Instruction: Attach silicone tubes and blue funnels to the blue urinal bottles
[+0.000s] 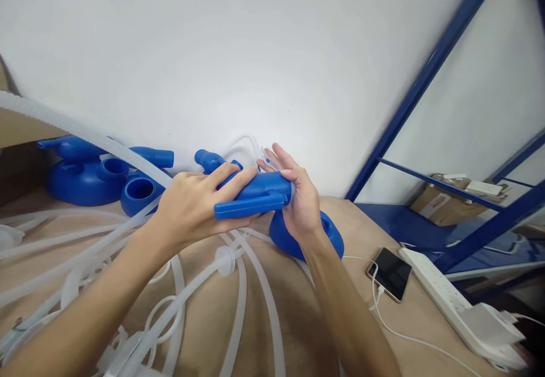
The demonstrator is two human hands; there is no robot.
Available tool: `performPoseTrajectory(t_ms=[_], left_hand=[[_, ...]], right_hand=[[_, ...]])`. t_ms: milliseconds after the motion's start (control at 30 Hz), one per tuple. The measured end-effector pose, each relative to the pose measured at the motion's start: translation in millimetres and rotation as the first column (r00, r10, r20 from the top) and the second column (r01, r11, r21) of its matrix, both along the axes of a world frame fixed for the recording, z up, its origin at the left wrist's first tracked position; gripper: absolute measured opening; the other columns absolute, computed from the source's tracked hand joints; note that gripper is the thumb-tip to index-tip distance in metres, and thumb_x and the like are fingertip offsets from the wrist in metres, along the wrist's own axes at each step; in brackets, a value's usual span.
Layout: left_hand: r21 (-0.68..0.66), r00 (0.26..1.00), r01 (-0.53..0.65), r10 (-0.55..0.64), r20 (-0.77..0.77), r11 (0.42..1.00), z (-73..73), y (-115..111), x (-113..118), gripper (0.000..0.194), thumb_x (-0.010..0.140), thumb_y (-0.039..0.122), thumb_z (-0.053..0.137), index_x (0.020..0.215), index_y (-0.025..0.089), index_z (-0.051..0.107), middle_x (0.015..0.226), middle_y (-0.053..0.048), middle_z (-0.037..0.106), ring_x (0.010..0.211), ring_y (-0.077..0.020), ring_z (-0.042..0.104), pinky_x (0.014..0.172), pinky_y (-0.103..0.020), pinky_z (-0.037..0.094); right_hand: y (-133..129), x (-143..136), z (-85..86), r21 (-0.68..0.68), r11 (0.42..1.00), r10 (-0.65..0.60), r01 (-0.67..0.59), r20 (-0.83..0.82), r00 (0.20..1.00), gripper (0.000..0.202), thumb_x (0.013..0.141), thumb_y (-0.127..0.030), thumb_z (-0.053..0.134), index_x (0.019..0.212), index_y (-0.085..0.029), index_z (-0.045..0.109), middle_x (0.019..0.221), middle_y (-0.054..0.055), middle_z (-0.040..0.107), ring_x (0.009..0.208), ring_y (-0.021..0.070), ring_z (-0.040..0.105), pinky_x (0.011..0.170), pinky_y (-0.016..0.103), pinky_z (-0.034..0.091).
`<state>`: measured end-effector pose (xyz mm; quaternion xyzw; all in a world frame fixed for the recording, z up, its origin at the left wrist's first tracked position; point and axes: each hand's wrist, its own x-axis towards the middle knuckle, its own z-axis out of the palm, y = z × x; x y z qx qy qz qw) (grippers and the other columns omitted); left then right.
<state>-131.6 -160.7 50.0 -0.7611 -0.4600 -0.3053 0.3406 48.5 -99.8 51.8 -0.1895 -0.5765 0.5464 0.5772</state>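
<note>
A blue plastic urinal bottle is held sideways in front of me, its flat bar handle towards me. My left hand wraps over its body from the left, fingers closed around it. At the mouth end on the right, my right hand presses its palm and thumb against a translucent cap; its other fingers stretch out behind. Much of the cap is hidden by the hand. Below the right wrist, another blue part rests on the table. Clear tubing curves behind my fingers.
Several blue bottles stand at the left against the wall. Translucent tubes with a round stopper spread over the tan table. At the right lie a phone on a cable and a power strip, beside a blue metal rack.
</note>
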Motion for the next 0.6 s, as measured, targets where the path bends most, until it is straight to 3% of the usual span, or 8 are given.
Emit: performPoseTrajectory(t_ms=[167, 300, 433, 600], left_hand=[[-0.172, 0.976, 0.134, -0.099, 0.195, 0.976, 14.3, -11.8, -1.2, 0.054, 0.081, 0.057, 0.071, 0.127, 0.027, 0.065, 0.107, -0.005, 0.077, 0.074, -0.0237, 0.074, 0.064, -0.031, 0.051], [-0.301, 0.932, 0.245, -0.138, 0.335, 0.922, 21.4, -16.5, -3.9, 0.049, 0.075, 0.051, 0.075, 0.119, 0.029, 0.069, 0.104, -0.002, 0.077, 0.085, -0.0258, 0.074, 0.071, -0.032, 0.055], [-0.428, 0.847, 0.387, -0.131, 0.516, 0.817, 19.9, -13.5, -7.7, 0.062, 0.071, 0.056, 0.079, 0.125, 0.027, 0.068, 0.113, -0.002, 0.075, 0.097, -0.0282, 0.073, 0.077, -0.034, 0.06], [-0.544, 0.744, 0.48, 0.008, 0.668, 0.688, 19.1, -10.9, -9.7, 0.08, 0.066, 0.069, 0.079, 0.131, 0.024, 0.065, 0.121, -0.006, 0.073, 0.106, -0.0325, 0.071, 0.082, -0.038, 0.063]], right_hand=[[-4.6, -1.4, -4.2, 0.237, 0.971, 0.026, -0.028, 0.011, 1.0, 0.061, 0.089, -0.035, 0.05, 0.15, -0.031, 0.052, 0.163, -0.003, 0.044, 0.153, 0.0285, 0.038, 0.129, 0.054, 0.022], [-12.4, -1.0, -4.9, 0.371, 0.926, 0.044, -0.07, 0.078, 0.996, 0.06, 0.093, -0.042, 0.052, 0.152, -0.036, 0.048, 0.165, -0.006, 0.04, 0.155, 0.0298, 0.033, 0.129, 0.058, 0.02], [-21.9, 3.7, -1.7, 0.494, 0.868, -0.046, -0.036, 0.153, 0.987, 0.062, 0.095, -0.054, 0.054, 0.154, -0.038, 0.045, 0.167, -0.007, 0.037, 0.158, 0.0323, 0.026, 0.128, 0.061, 0.021], [-25.7, 11.0, 0.4, 0.585, 0.811, -0.176, -0.001, 0.246, 0.953, 0.067, 0.093, -0.067, 0.055, 0.154, -0.041, 0.045, 0.167, -0.004, 0.037, 0.155, 0.0349, 0.032, 0.123, 0.062, 0.034]])
